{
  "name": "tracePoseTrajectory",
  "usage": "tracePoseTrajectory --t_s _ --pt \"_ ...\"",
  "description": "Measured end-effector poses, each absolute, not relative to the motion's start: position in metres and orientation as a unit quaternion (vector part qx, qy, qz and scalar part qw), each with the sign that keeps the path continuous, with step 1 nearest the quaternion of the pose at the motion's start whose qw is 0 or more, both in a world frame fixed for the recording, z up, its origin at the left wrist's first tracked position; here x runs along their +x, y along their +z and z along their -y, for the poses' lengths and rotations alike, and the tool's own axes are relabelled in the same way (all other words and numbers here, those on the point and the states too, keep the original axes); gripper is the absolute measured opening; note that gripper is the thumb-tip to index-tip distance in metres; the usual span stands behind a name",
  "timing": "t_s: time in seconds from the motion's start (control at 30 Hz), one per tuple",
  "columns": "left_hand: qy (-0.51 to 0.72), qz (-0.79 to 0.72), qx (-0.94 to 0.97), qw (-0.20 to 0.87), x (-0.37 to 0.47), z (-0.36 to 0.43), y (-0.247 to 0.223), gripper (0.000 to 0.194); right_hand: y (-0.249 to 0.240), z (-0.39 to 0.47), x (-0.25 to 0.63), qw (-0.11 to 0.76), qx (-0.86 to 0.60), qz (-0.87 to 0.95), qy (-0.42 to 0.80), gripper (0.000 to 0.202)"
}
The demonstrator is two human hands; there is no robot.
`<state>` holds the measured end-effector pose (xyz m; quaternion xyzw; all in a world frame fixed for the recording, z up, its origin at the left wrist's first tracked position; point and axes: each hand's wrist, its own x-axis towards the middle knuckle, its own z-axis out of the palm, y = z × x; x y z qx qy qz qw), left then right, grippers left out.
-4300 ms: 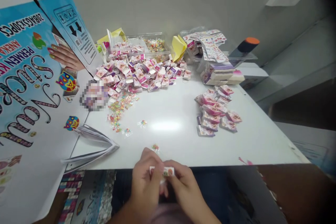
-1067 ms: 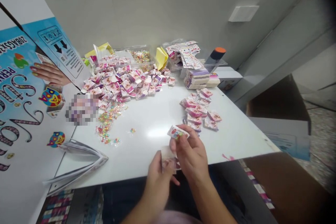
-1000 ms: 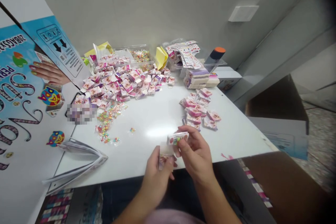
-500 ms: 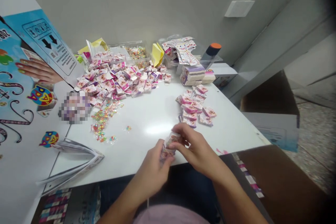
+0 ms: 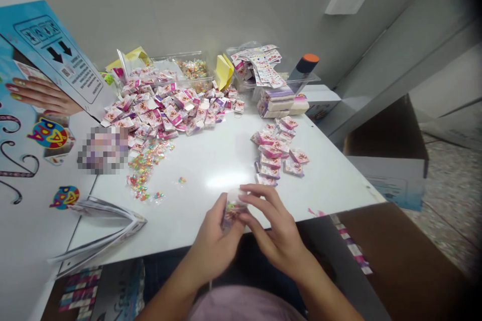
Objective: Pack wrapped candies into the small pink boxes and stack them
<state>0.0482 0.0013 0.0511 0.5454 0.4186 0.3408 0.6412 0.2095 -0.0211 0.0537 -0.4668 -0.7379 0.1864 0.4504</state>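
Observation:
My left hand (image 5: 216, 241) is closed around a small printed cardboard box (image 5: 230, 213), held over the front edge of the white table. The box's upper end looks open, with a pale flap raised and colourful bits showing at the mouth. My right hand (image 5: 276, 230) is at the same box, its thumb and fingertips closing on the upper end and flap. Just beyond the hands lies a loose group of similar small boxes (image 5: 269, 160). A single clear packet of coloured beads (image 5: 182, 180) lies on the table to the left.
A large heap of small boxes (image 5: 173, 110) covers the back left, with bead packets (image 5: 146, 165) before it. Behind stand clear plastic trays (image 5: 211, 80), sticker sheets (image 5: 263, 62), a card stack (image 5: 276, 103) and an orange-capped bottle (image 5: 305, 67). A folded booklet (image 5: 113, 230) lies left; a carton (image 5: 410, 256) stands right.
The box has moved slightly left and is turned more upright. My right hand's fingers have spread from it and now touch its upper end, where a pale flap and coloured bits show.

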Motion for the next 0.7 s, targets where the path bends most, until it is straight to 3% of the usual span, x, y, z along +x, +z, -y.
tracePoseTrajectory --t_s 0.13,0.3,0.57,0.7 --pt "0.335 -0.423 0.56 0.629 0.048 0.0 0.052 0.019 0.059 0.02 0.207 0.426 -0.481 0.744 0.186 0.02" --pt "0.328 -0.414 0.608 0.592 0.045 -0.003 0.06 0.009 0.071 0.019 0.205 0.377 -0.507 0.741 0.229 0.014" --pt "0.301 -0.387 0.658 0.572 0.037 -0.005 0.071 0.021 0.097 0.013 0.203 0.299 -0.476 0.792 0.239 0.012" --pt "0.323 -0.367 0.583 0.649 0.029 -0.002 0.066 0.03 0.097 0.012 0.199 0.311 -0.452 0.804 0.227 0.011"
